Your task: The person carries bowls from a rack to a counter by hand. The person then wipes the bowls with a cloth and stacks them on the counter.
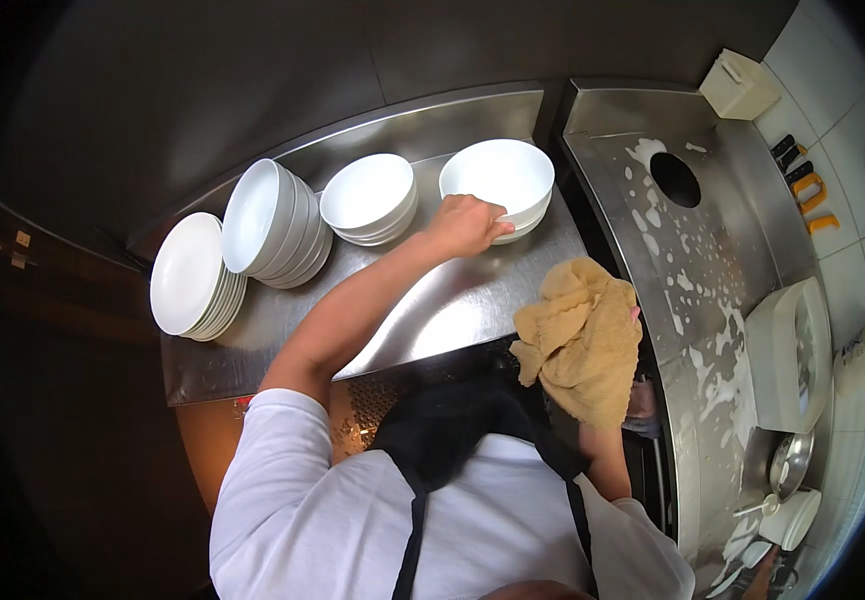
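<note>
My left hand point(466, 226) grips the near rim of a white bowl point(497, 170), which sits on another bowl at the right end of the steel counter. A tan towel point(580, 335) is draped over my right hand, which holds it in front of the counter's right end. Most of that hand is hidden by the cloth. Left of my left hand stands a short stack of white bowls point(370, 195). Farther left are a taller, tilted stack of bowls point(264, 220) and a stack of white plates point(190, 275).
A steel sink counter point(667, 270) with foam and a round dark hole point(674, 180) lies to the right, past a narrow gap. On it stand a white plastic tub point(787, 350) and a metal bowl point(790, 462). Yellow-handled tools point(809, 190) hang on the tiled wall.
</note>
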### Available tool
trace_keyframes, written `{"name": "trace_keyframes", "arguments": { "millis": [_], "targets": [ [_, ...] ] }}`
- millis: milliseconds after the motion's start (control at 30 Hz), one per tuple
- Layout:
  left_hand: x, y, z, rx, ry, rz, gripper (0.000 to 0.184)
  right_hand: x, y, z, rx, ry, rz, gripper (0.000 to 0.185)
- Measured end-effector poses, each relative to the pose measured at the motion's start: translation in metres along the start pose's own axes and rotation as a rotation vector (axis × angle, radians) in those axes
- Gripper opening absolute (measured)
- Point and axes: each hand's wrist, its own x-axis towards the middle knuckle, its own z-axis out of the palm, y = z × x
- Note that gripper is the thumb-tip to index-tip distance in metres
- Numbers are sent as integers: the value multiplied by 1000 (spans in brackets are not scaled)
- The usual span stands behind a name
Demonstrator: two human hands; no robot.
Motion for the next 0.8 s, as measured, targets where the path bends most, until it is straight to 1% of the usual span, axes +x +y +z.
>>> {"name": "trace_keyframes", "arguments": {
  "millis": [33, 133, 233, 333, 367, 433, 467, 533, 600, 633, 667, 700, 733, 800],
  "targets": [
    [1, -1, 1, -29, 23, -11, 36, -1, 0, 0, -2, 1, -2, 51],
    [6, -3, 4, -369, 158, -162, 33, 0, 0, -1, -11, 7, -11, 51],
    [21, -7, 12, -1302, 294, -246, 34, 2, 1, -1, -20, 8, -25, 52],
    [21, -2, 3, -1624, 460, -237, 39, 5, 2, 1, -32, 14, -53, 52],
    [19, 1, -4, -1695, 468, -271, 40, 7, 3, 1, -47, 16, -67, 52],
    [17, 11, -18, -1749, 561, -260, 39, 13, 6, 2, -107, 32, -115, 53],
    [16, 17, -24, -1775, 609, -254, 39, 18, 10, 0, -197, 39, -168, 53],
    [11, 31, -32, -1761, 641, -225, 40, 34, 25, -5, -482, 20, -318, 53],
    [2, 50, -39, -1754, 649, -182, 39, 55, 48, -14, -907, -103, -505, 54],
    [-9, 59, -46, -1498, 562, -203, 38, 65, 52, -6, -1135, -193, -612, 54],
    [-22, 68, -52, -1241, 476, -219, 37, 73, 53, 5, -1268, -259, -711, 54],
    [-37, 74, -51, -1058, 496, 39, 33, 79, 43, 27, -1301, -296, -813, 54],
    [-45, 77, -51, -1082, 482, 77, 31, 84, 24, 55, -1240, -336, -903, 52],
    [-64, 80, -50, -1133, 451, 134, 27, 88, -6, 82, -1151, -344, -682, 46]
  ]
}}
